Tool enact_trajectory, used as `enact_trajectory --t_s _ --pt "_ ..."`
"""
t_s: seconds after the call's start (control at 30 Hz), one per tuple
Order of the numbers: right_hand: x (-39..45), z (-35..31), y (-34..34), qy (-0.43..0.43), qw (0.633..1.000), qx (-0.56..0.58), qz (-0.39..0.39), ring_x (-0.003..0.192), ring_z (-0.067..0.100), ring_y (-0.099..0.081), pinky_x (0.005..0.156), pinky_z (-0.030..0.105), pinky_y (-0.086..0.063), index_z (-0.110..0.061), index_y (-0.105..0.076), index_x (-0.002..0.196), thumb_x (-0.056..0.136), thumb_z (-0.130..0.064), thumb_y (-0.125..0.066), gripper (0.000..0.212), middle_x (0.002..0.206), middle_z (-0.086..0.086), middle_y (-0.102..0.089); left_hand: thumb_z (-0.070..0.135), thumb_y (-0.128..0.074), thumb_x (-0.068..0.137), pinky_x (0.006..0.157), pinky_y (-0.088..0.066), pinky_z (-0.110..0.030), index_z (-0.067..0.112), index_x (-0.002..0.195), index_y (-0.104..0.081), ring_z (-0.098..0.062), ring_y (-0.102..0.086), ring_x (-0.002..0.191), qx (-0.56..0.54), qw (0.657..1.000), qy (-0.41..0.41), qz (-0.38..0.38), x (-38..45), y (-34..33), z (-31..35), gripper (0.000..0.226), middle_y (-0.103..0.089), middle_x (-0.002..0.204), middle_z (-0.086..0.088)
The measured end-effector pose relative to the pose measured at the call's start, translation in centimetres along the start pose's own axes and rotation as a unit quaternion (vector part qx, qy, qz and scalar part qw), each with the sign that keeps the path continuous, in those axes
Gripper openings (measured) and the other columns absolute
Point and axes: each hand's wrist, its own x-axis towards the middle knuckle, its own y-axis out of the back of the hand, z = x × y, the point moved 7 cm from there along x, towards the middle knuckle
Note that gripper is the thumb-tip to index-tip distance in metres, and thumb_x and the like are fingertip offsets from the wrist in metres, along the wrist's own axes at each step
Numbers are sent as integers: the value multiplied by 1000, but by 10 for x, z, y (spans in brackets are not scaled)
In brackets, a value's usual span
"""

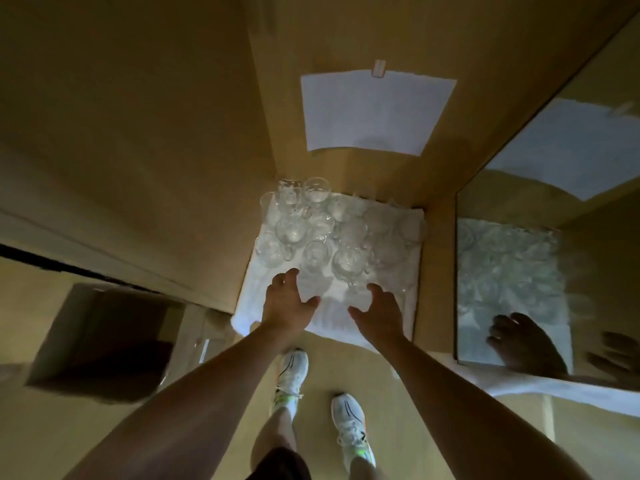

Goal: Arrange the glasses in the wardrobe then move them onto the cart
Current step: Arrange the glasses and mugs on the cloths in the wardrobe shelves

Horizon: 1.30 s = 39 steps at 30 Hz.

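Note:
Several clear glasses (313, 230) stand close together on a white cloth (332, 313) on the floor of the wooden wardrobe (346, 181). Some are stemmed with round bowls, others are hard to make out. My left hand (287, 301) hovers over the cloth's front left part, fingers spread, just short of the nearest glasses. My right hand (379, 310) reaches in beside it with relaxed fingers, close to a stemmed glass (348, 265). Neither hand holds anything.
A white paper sheet (374, 110) is taped to the wardrobe's back wall. A mirrored panel (512, 271) on the right reflects the glasses and my hand. A dark cardboard box (100, 337) sits on the floor at the left. My feet stand before the wardrobe.

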Motion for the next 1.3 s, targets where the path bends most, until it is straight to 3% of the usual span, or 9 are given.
enact_trajectory --t_s 0.1,0.27,0.5,0.67,0.77,0.9,1.03,1.17,1.3 --pt "17 3 -17 -39 999 37 6 128 26 -54 94 27 -43 -22 -38 152 90 -42 -71 74 145 10 -49 43 -76 86 108 -41 -41 19 152 -37 -28 -40 139 -8 1000 -6 -16 23 -5 -10 80 -39 154 -8" --pt "48 19 -46 -97 990 97 30 128 25 -54 97 27 -40 -20 -45 148 89 -36 -73 68 139 11 -55 43 -79 83 109 -38 -37 18 153 -37 -25 -38 141 -44 999 -7 9 63 -20 -29 85 -38 155 -6" --pt "104 38 -77 -126 986 100 44 131 28 -53 102 33 -42 -16 -43 150 88 -41 -75 75 144 13 -51 45 -80 82 105 -27 -25 19 156 -30 -23 -36 143 -69 997 11 -18 111 -68 -47 93 -35 156 -6" --pt "134 49 -105 -150 982 112 20 132 30 -51 103 36 -41 -12 -40 151 89 -40 -75 77 147 15 -48 41 -82 81 110 -34 -33 18 156 -28 -26 -36 143 -75 997 12 16 142 -86 -52 96 -34 156 -7" --pt "146 55 -112 -158 978 134 29 126 31 -55 92 30 -40 -11 -45 145 88 -35 -76 69 140 16 -54 36 -85 79 113 -39 -39 14 155 -31 -27 -42 139 -94 995 10 34 154 -94 -51 95 -39 153 -9" --pt "160 61 -117 -166 974 156 21 117 28 -60 84 29 -41 -9 -55 134 88 -34 -75 57 129 12 -61 33 -88 76 106 -46 -43 14 150 -38 -25 -51 130 -105 993 2 50 163 -103 -50 91 -48 145 -7" --pt "169 72 -123 -190 962 196 17 92 17 -61 70 25 -40 -18 -61 99 87 -32 -75 24 96 -7 -64 35 -91 70 98 -50 -36 16 139 -47 -20 -57 119 -125 988 7 85 174 -104 -50 84 -57 133 -1" --pt "172 74 -125 -194 958 213 9 76 5 -55 61 19 -37 -19 -58 85 87 -33 -75 23 85 -9 -62 36 -94 65 90 -53 -32 21 127 -50 -11 -61 107 -145 985 0 97 181 -106 -49 77 -63 118 8" --pt "165 74 -127 -192 960 205 -2 85 14 -60 69 24 -43 -13 -63 89 88 -39 -75 28 89 -4 -65 32 -96 60 86 -57 -42 21 118 -51 -15 -65 100 -142 985 -11 99 178 -104 -55 74 -62 109 9"
